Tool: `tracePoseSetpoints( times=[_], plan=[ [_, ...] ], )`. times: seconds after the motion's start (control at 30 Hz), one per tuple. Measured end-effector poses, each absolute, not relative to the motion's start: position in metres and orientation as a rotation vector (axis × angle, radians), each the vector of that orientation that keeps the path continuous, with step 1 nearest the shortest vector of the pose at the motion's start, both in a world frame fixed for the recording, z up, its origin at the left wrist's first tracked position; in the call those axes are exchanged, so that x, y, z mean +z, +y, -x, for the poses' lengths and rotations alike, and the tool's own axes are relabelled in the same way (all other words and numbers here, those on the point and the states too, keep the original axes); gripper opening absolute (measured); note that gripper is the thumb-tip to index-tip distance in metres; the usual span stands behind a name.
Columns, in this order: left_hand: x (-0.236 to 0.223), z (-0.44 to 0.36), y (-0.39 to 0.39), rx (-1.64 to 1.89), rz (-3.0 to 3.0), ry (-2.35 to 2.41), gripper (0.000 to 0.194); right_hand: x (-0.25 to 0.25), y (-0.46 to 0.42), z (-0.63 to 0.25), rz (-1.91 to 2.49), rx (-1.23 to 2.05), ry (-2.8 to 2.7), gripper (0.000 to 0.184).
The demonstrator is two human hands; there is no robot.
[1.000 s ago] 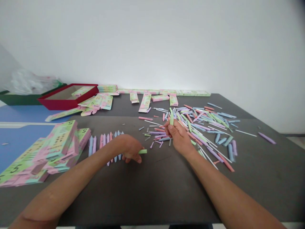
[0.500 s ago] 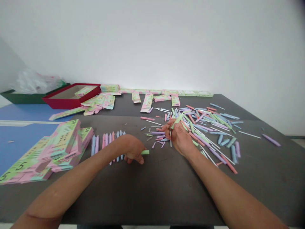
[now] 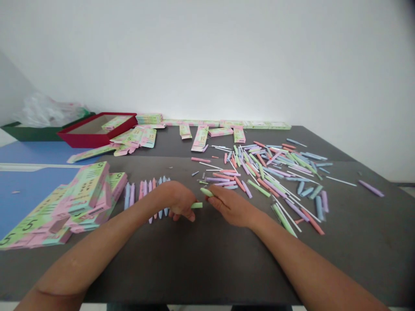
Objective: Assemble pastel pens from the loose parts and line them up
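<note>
Fig.: we see L hand clenched on a green pen barrel, long axis approx. horizontal, free end pointing to frame centre. R hand pinches a 2nd green pen barrel, angled up-left, its tip just apart from the 1st and nearer R hand than L.

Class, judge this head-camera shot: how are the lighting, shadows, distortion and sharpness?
Head view: soft, even light on the white wall; faint shadows under the left hand; the wide lens bows the table edge; the top right corner darkens.
</note>
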State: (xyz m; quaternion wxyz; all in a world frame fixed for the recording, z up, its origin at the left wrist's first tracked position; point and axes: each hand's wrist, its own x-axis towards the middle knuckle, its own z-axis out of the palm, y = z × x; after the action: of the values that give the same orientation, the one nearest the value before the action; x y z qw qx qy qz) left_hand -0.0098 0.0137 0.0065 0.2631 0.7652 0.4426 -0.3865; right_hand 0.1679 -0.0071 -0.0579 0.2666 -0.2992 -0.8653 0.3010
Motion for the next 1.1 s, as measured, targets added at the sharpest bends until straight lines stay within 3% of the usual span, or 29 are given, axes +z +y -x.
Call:
tracePoseSetpoints(
  times=[0.5, 0.73, 0.87, 1.1],
  plan=[
    [0.008, 0.015, 0.020, -1.031, -2.063, 1.165, 0.032, -0.072, -0.003, -0.163, 0.919, 0.880, -2.184, 0.024],
    [0.015, 0.014, 0.018, -1.042, -2.079, 1.172, 0.033, -0.054, 0.019, -0.196, 1.102, 0.527, -2.226, 0.019],
    [0.015, 0.013, 0.018, -1.082, -2.065, 1.151, 0.032, -0.061, 0.031, -0.214, 1.314, 0.356, -2.369, 0.034],
    [0.010, 0.020, 0.024, -1.017, -2.085, 1.135, 0.034, -0.064, 0.032, -0.206, 1.502, 0.044, -2.241, 0.030]
  ],
)
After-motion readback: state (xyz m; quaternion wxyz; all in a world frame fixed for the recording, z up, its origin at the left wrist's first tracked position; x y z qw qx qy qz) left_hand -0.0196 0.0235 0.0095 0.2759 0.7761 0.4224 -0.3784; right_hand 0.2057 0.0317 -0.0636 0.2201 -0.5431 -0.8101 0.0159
